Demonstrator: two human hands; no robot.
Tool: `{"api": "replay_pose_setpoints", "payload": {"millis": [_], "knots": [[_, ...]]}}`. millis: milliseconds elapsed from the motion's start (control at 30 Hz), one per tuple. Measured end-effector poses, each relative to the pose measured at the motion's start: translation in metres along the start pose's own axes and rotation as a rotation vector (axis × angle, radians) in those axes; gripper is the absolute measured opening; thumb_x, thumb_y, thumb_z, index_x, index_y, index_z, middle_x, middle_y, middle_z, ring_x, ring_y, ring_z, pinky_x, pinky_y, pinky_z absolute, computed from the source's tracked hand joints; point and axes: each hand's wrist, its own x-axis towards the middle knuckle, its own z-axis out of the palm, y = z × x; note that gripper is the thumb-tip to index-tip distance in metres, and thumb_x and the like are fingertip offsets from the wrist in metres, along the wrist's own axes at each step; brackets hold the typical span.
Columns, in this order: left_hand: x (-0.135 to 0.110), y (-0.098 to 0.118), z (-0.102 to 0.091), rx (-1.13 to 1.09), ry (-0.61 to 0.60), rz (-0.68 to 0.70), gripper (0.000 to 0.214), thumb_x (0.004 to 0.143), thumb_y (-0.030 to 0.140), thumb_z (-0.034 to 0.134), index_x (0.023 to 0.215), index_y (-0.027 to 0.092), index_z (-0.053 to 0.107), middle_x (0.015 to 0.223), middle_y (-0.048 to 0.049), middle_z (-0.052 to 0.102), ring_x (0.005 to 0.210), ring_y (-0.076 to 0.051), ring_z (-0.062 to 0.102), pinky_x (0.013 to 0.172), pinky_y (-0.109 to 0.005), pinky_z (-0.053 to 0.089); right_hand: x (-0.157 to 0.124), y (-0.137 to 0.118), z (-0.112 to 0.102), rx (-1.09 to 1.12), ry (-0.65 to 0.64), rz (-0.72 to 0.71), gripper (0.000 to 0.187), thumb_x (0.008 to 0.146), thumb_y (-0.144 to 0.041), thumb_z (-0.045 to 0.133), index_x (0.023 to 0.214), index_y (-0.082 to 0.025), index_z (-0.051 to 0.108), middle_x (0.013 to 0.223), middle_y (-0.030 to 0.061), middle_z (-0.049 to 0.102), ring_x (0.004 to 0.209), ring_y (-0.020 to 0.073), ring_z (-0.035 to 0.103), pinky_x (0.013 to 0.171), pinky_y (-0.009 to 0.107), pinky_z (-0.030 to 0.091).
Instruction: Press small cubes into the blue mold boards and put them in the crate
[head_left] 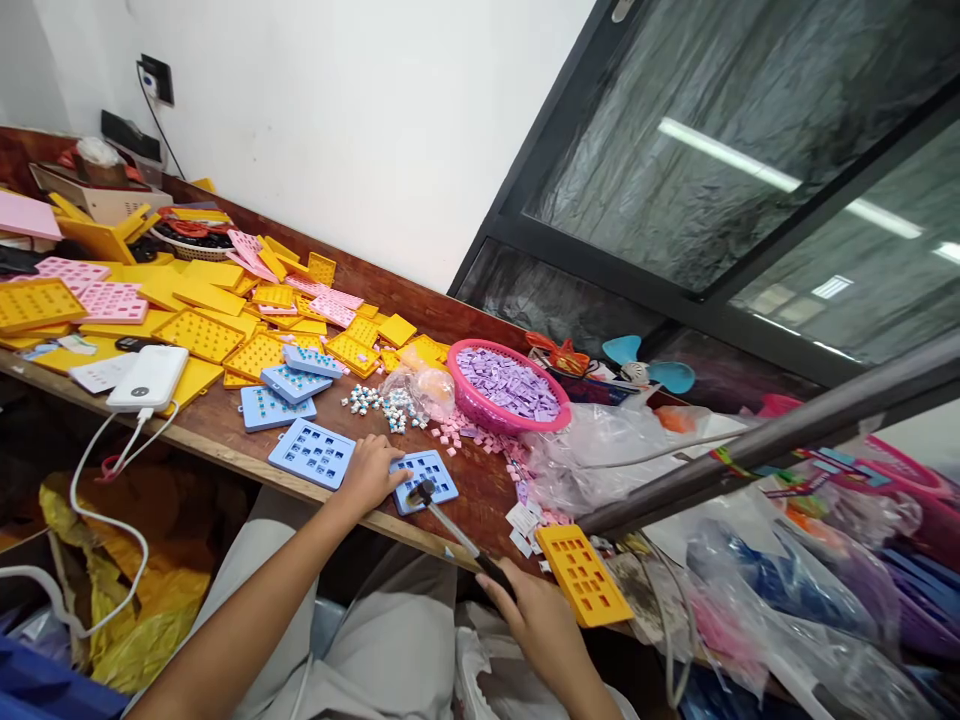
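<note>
My right hand (544,625) is closed round the black handle of a small hammer (465,540). The hammer's dark head sits over the front part of a light-blue plastic board (435,475) with rows of square holes. My left hand (373,472) grips that board at its left edge, thumb and finger against it. Just left of this hand lies a second blue board (311,450) with square openings. Behind it, several blue boards (289,385) are stacked, with small teal-and-white pieces in them. Loose teal-and-white pieces (390,408) lie scattered behind my left hand.
A pink basket (555,418) full of small purple pieces stands behind, with pink pieces (480,435) spilled before it. Many yellow boards (202,335) cover the left side. A yellow board (585,575) overhangs the front edge. A grey bar (720,440) slants across the right; a power bank (150,378) lies left.
</note>
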Motion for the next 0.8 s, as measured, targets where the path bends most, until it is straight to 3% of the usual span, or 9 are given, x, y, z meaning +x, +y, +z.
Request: {"api": "replay_pose_setpoints", "payload": {"millis": [67,167,233,267,367,467,600,667,800], "knots": [[0.0,0.003,-0.005,-0.063,0.071,-0.007,0.03,0.096,0.04,0.058,0.114,0.022,0.075,0.103,-0.0094,0.066,0.103,-0.026,0.058,0.093,-0.041,0.046,0.003,-0.002,-0.006,0.062,0.037,0.008,0.044,0.1,-0.061,0.041,0.09,-0.025,0.065,0.079,0.0057,0.073,0.077,0.0268,0.07,0.069,0.031,0.048],[-0.013,0.011,-0.014,-0.208,0.347,-0.034,0.035,0.103,0.029,0.042,0.125,0.019,0.067,0.115,-0.0111,0.064,0.11,-0.024,0.057,0.099,-0.039,0.047,0.012,-0.007,-0.009,0.162,0.129,-0.007,0.045,0.102,-0.06,0.038,0.085,-0.024,0.06,0.075,0.0046,0.069,0.072,0.0238,0.066,0.068,0.03,0.047],[-0.034,0.017,-0.014,-0.259,0.466,-0.009,0.036,0.103,0.027,0.036,0.12,0.019,0.067,0.113,-0.0123,0.064,0.11,-0.023,0.058,0.098,-0.04,0.049,0.021,-0.008,-0.006,0.164,0.152,-0.02,0.046,0.102,-0.059,0.037,0.082,-0.024,0.057,0.073,0.0047,0.068,0.071,0.0233,0.065,0.067,0.029,0.046],[-0.047,0.02,-0.012,-0.257,0.469,0.039,0.035,0.102,0.026,0.037,0.112,0.019,0.069,0.108,-0.0125,0.065,0.107,-0.024,0.059,0.096,-0.04,0.05,0.026,-0.009,-0.004,0.134,0.144,-0.024,0.046,0.102,-0.06,0.036,0.083,-0.024,0.057,0.073,0.005,0.068,0.071,0.0238,0.065,0.067,0.03,0.045],[-0.082,0.029,0.004,-0.168,0.301,0.374,0.03,0.098,0.023,0.042,0.104,0.021,0.072,0.102,-0.0117,0.069,0.101,-0.024,0.062,0.094,-0.042,0.052,0.042,-0.006,0.001,-0.01,0.048,-0.063,0.047,0.101,-0.062,0.036,0.088,-0.024,0.06,0.077,0.007,0.071,0.075,0.0271,0.068,0.066,0.031,0.042],[-0.098,0.038,0.021,-0.034,0.14,0.654,0.033,0.095,0.021,0.045,0.12,0.018,0.067,0.12,-0.0113,0.069,0.115,-0.024,0.06,0.105,-0.041,0.048,0.054,-0.003,0.001,-0.026,-0.004,-0.108,0.047,0.102,-0.061,0.034,0.09,-0.024,0.061,0.083,0.0072,0.072,0.08,0.0272,0.07,0.068,0.031,0.042],[-0.096,0.043,0.034,0.124,0.113,0.519,0.056,0.098,0.042,0.049,0.143,0.009,0.051,0.149,-0.0173,0.051,0.141,-0.031,0.043,0.118,-0.046,0.034,0.067,0.0,-0.001,-0.034,-0.012,-0.115,0.046,0.102,-0.06,0.035,0.091,-0.024,0.061,0.082,0.0071,0.072,0.078,0.0268,0.069,0.067,0.031,0.042],[-0.094,0.043,0.039,0.186,0.084,0.467,0.065,0.098,0.048,0.048,0.148,0.008,0.045,0.152,-0.0186,0.048,0.143,-0.032,0.041,0.121,-0.046,0.028,0.074,-0.001,-0.002,-0.04,-0.008,-0.125,0.044,0.101,-0.06,0.039,0.089,-0.025,0.062,0.08,0.0063,0.072,0.076,0.0266,0.069,0.067,0.031,0.042],[-0.094,0.042,0.046,0.241,0.049,0.444,0.063,0.099,0.048,0.046,0.149,0.009,0.045,0.151,-0.0164,0.05,0.142,-0.031,0.042,0.123,-0.043,0.022,0.089,-0.007,-0.001,0.125,0.064,-0.162,0.045,0.103,-0.057,0.034,0.094,-0.024,0.062,0.084,0.007,0.073,0.08,0.0254,0.069,0.07,0.031,0.044]]}}
